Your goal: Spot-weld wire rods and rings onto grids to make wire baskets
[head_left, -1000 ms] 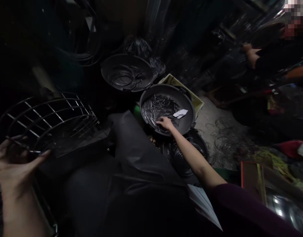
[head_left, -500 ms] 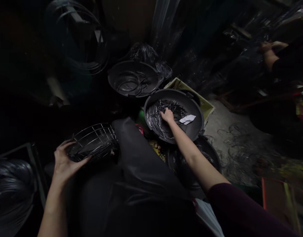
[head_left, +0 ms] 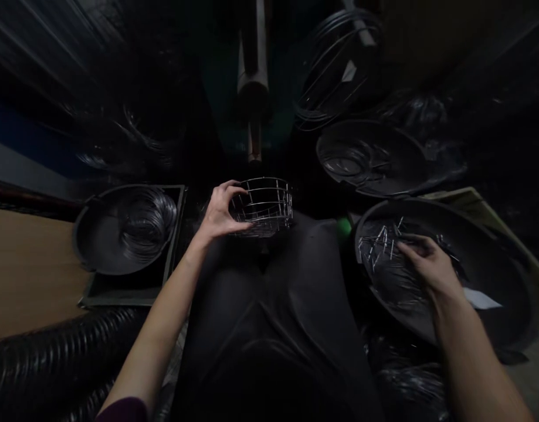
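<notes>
My left hand [head_left: 219,211] grips the rim of a small wire basket [head_left: 264,205] that rests at the far end of my lap, over my knees. My right hand [head_left: 427,266] reaches into a dark round pan [head_left: 498,258] at the right, fingers curled among a heap of short wire pieces [head_left: 383,246]. Whether those fingers hold any wire I cannot make out. A white slip of paper [head_left: 480,299] lies in the same pan beside my wrist.
A pan with a coil of wire [head_left: 128,228] sits at the left beside a wooden board [head_left: 27,269]. Another dark pan with wire rings [head_left: 366,158] stands at the back right. Ribbed black hose [head_left: 53,357] lies at the lower left. A post [head_left: 254,82] stands ahead.
My view has swung left. My left hand brought the wire basket in from the far left to my knees. My right hand stays in the pan of wire pieces.
</notes>
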`<move>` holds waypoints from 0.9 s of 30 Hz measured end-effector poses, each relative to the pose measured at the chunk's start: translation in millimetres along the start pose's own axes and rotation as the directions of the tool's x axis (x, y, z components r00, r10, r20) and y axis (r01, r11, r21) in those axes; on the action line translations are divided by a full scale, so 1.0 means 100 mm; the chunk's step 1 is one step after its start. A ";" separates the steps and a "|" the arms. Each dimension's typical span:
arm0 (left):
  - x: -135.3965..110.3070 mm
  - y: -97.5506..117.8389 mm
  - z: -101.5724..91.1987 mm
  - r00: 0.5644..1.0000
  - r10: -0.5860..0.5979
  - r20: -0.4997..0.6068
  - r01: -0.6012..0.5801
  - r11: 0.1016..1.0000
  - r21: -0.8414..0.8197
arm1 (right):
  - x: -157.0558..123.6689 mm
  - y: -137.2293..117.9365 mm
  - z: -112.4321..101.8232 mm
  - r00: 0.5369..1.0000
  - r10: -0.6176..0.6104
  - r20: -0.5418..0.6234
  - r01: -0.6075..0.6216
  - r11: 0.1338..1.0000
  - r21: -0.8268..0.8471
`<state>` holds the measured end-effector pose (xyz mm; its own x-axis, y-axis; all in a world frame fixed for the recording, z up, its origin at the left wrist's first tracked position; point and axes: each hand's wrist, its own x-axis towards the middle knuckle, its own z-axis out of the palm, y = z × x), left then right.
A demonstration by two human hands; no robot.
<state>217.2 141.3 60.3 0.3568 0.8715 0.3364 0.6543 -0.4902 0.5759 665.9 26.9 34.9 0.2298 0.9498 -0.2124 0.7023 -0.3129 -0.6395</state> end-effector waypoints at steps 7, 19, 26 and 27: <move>0.12 0.20 -0.04 0.986 0.123 0.115 -0.135 0.986 0.098 | 0.06 -1.75 0.62 0.868 -0.286 0.405 0.080 0.887 0.455; -0.13 0.03 -0.18 0.998 0.063 -0.001 -0.063 0.996 -0.059 | 0.00 -2.15 1.10 0.569 -0.797 0.202 0.773 0.436 -0.460; -0.03 -0.05 -0.22 0.995 0.075 -0.073 -0.081 0.993 -0.091 | 0.10 -2.21 1.09 0.448 -0.866 0.220 0.770 0.249 -0.588; 0.00 -0.06 -0.21 0.994 0.081 -0.080 -0.088 0.992 -0.091 | 0.11 -2.21 1.08 0.444 -0.868 0.224 0.773 0.244 -0.586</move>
<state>199.5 143.5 72.6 0.3539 0.8251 0.4404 0.5572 -0.5642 0.6093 440.3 106.6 93.8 -0.6583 0.6923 0.2955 0.7436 0.6591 0.1125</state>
